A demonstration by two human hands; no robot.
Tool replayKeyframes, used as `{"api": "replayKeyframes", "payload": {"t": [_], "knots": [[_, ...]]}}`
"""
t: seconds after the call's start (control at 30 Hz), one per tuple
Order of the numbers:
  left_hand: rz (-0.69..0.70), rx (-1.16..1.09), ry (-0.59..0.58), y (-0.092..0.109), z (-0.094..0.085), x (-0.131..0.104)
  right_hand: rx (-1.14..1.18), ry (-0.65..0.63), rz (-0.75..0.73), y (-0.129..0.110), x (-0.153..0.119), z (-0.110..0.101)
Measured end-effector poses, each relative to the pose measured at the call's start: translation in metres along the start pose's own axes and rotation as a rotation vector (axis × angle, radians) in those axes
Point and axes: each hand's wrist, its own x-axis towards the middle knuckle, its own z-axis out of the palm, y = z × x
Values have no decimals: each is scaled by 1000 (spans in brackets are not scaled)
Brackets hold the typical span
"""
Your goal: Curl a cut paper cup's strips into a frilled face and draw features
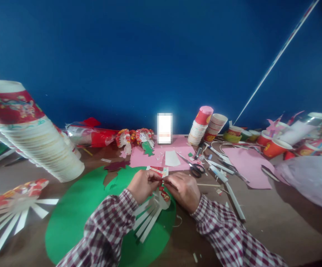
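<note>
My left hand (144, 186) and my right hand (184, 190) meet at the fingertips over a green paper sheet (74, 218) with a rounded edge. Both are closed in a pinch on something small, mostly hidden by the fingers. Just beneath them lies a paper cup cut into white strips (150, 222), fanned out on the green sheet. A red printed piece (164, 194) shows under the fingertips. Right behind the hands is a red and white printed paper piece (158, 170).
Stacked paper cups (46, 137) lean at the left, near another cut cup (19, 211). Behind lie pink paper (138, 157), black-handled scissors (197, 170) and paper figures (144, 138). Glue-gun-like tools (222, 174), orange cups (276, 147) and a plastic bag (311, 178) are at right.
</note>
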Motion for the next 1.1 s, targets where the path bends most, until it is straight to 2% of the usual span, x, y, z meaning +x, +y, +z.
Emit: {"api": "replayKeyframes", "payload": {"t": [0.27,0.7,0.9,1.1], "knots": [[46,-7,68,5,0,0,22,0,-83,3,0,2],[46,-43,47,-1,0,1,-57,-10,-134,5,1,-3],[12,-46,-3,3,-4,-1,-95,-21,-165,2,0,-4],[60,-22,2,7,-7,-1,-96,8,-155,0,-1,-2]]}}
